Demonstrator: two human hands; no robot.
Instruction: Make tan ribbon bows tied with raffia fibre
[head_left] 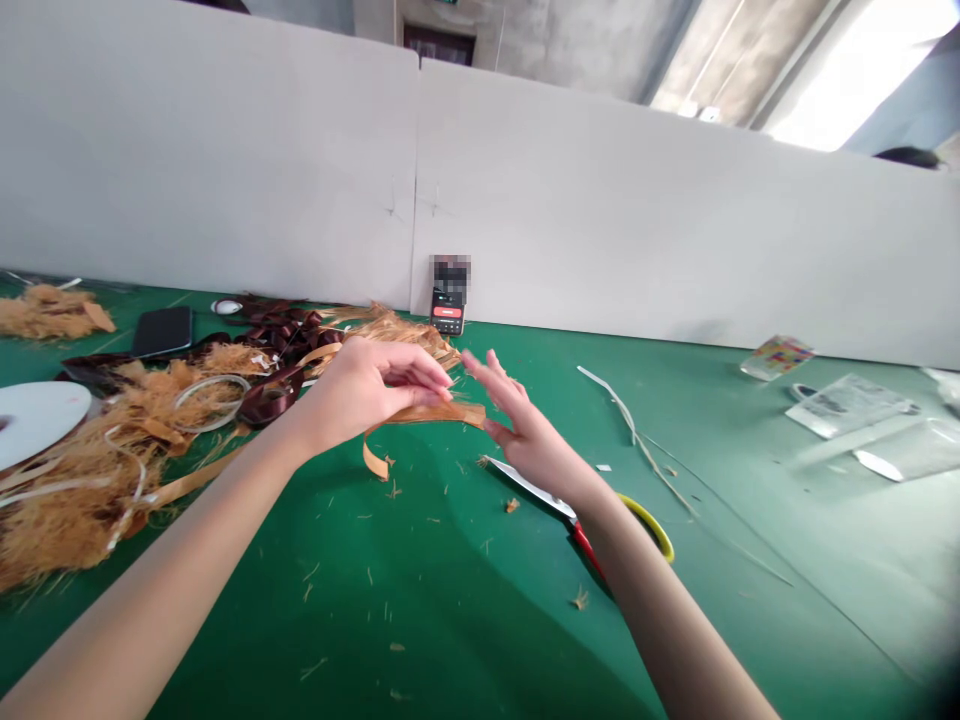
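My left hand (367,388) is raised over the green table (465,620), fingers pinched on a tan ribbon strip (439,413) that runs right toward my right hand and curls down at its loose end (375,462). My right hand (517,420) is just to the right, fingers stretched out and apart, its palm side touching the strip's right end. Under my right wrist lie scissors (540,492) with a red and yellow handle (652,525), blades pointing left.
A heap of tan fringe and ribbon (90,460) fills the left side, with dark brown ribbon (281,335), a white spool (37,418) and a black phone (163,330). A small device (448,310) stands against the white partition. Clear plastic packets (847,405) lie right. A pale cord (634,430) crosses the table.
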